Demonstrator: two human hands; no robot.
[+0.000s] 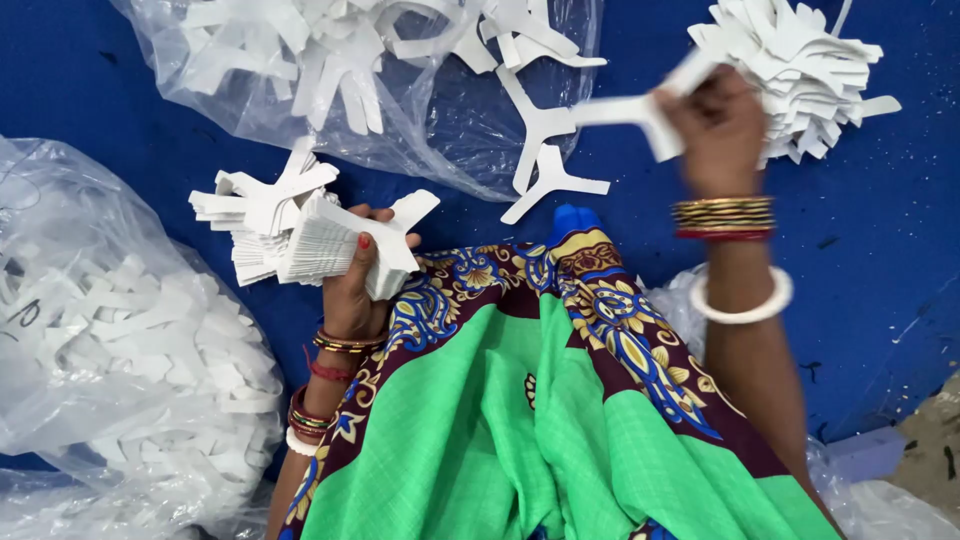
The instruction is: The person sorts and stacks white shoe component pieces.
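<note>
White cutouts [300,235] stacked in left hand [352,290]; more inside clear bag [420,130].

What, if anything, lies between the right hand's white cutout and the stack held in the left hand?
Nothing visible blocks it. The right hand holds a white cutout above the blue sheet; the left hand grips the stack. Between them lie only two loose cutouts, flat on the sheet.

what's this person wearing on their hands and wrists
No sleeves show. The left hand has red nail polish, with gold and red bangles and a white one lower on the forearm. The right hand wears stacked gold bangles edged in red, then a thick white bangle.
</note>
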